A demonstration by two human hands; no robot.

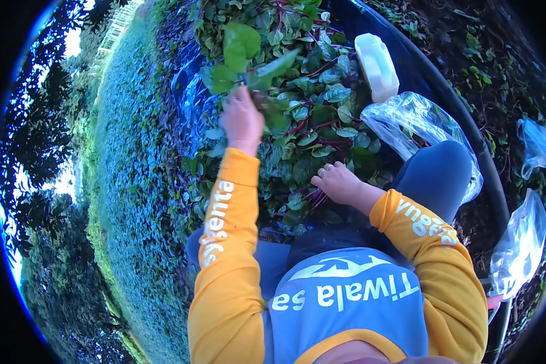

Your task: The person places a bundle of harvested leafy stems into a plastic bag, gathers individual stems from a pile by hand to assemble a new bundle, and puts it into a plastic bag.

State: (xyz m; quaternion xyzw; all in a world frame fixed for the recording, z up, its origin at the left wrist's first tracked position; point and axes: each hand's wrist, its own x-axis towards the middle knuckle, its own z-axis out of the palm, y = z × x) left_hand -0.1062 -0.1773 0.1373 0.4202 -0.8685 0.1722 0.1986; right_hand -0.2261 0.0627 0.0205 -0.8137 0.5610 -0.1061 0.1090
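Your left hand [243, 120] pinches a sprig [241, 48] low, likely sparing its leaves [278, 64] | your right hand [341, 184] meets stems [316, 196], perhaps steadying them; grip unclear

We see bright sky [71, 42] glaring at ten o'clock and dim ground [509, 60] at two. Glare whitens the clear bag [520, 242] at four. Motion blurs our left hand [242, 118] and its leaves [241, 46]; fisheye distortion bends the edges into black.

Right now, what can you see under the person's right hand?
Reddish stems show just below the fingers of the right hand, among heaped green leaves. The palm is turned away, so whatever it covers, or whether it grips anything, can't be seen.
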